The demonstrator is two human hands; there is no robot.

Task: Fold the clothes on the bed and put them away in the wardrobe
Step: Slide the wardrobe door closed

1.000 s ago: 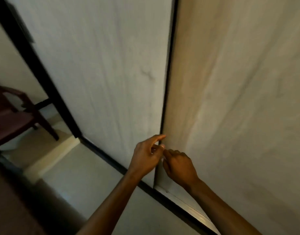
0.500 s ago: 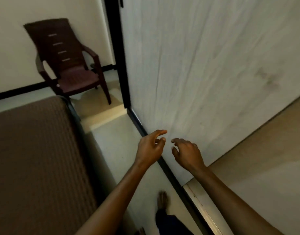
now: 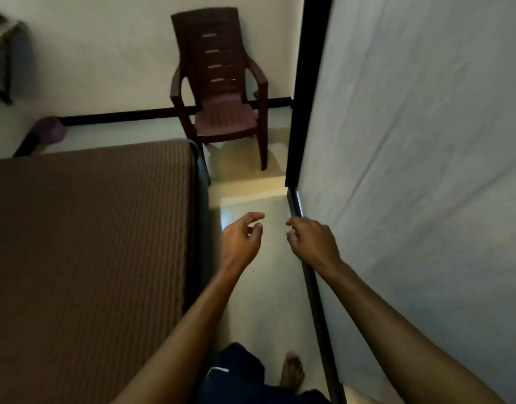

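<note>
You are standing in the narrow strip of floor (image 3: pixel 268 287) between the bed (image 3: pixel 84 258) on your left and the pale wardrobe door (image 3: pixel 411 170) on your right, with both arms reaching out ahead of you. Your left hand (image 3: pixel 240 242) is hanging with its fingers loosely curled and is holding nothing; your right hand (image 3: pixel 313 242) is doing the same, just beside the wardrobe's dark bottom edge without touching it. No clothes are showing on the part of the brown striped cover you are looking at, so whether any are lying further along the bed cannot be told from here. The bed's long side is running parallel to the wardrobe front, away toward the maroon chair (image 3: pixel 221 91) by the far wall. Your left hand is the nearer one to the bed, so any reach for clothes is probably calling for a turn leftward, across that long edge.
</note>
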